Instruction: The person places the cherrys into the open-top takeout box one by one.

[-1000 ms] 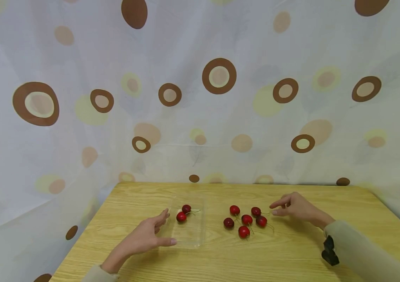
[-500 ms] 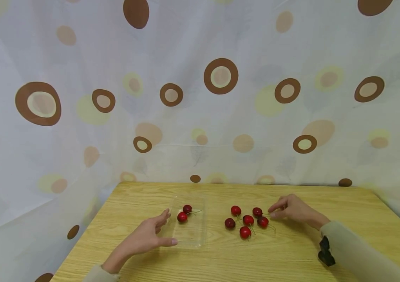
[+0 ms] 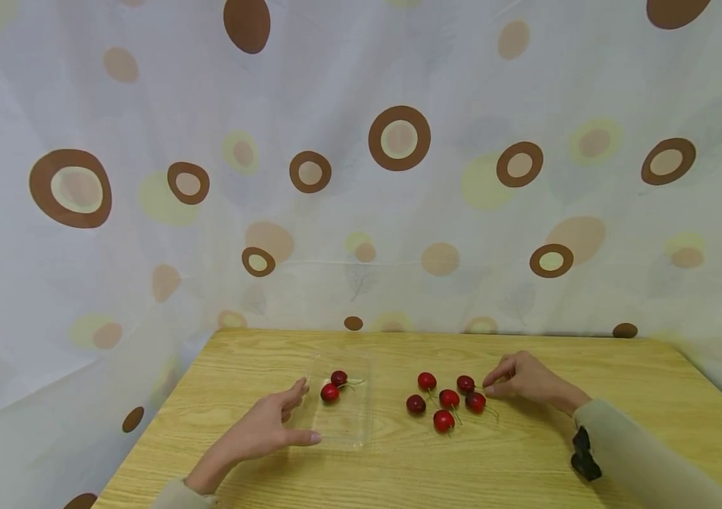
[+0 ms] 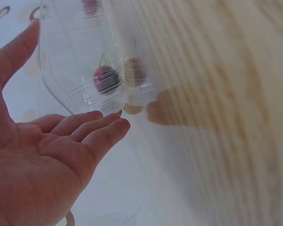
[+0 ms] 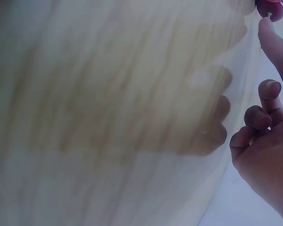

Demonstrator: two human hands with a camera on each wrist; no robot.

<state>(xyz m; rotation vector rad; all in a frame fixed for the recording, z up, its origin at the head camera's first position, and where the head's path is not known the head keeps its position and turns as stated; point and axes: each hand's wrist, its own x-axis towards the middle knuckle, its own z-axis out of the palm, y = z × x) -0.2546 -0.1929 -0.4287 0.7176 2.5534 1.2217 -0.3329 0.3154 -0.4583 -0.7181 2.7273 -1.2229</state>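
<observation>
My left hand (image 3: 265, 428) rests at the left side of a clear plastic container (image 3: 341, 431), thumb and fingers spread apart. In the left wrist view, its straight fingers (image 4: 104, 136) touch or nearly touch the container's wall. Two cherries (image 3: 330, 393) with stems lie inside the container. My right hand (image 3: 535, 378) pinches the green stem of a dark red cherry (image 3: 465, 384) at the back right of a loose group. That cherry (image 5: 276, 10) is partly cut off in the right wrist view, with the thumb at its stem and the other fingers curled.
Several more cherries (image 3: 449, 399) lie close by on the wooden table (image 3: 399, 474), between the container and my right hand. One cherry (image 3: 476, 402) sits just in front of the pinched one. A patterned curtain (image 3: 361, 212) hangs behind and beside the table.
My right hand has moved slightly left to the cherry's stem, and its thumb and index finger have come closer together. The left hand and container stay in place.
</observation>
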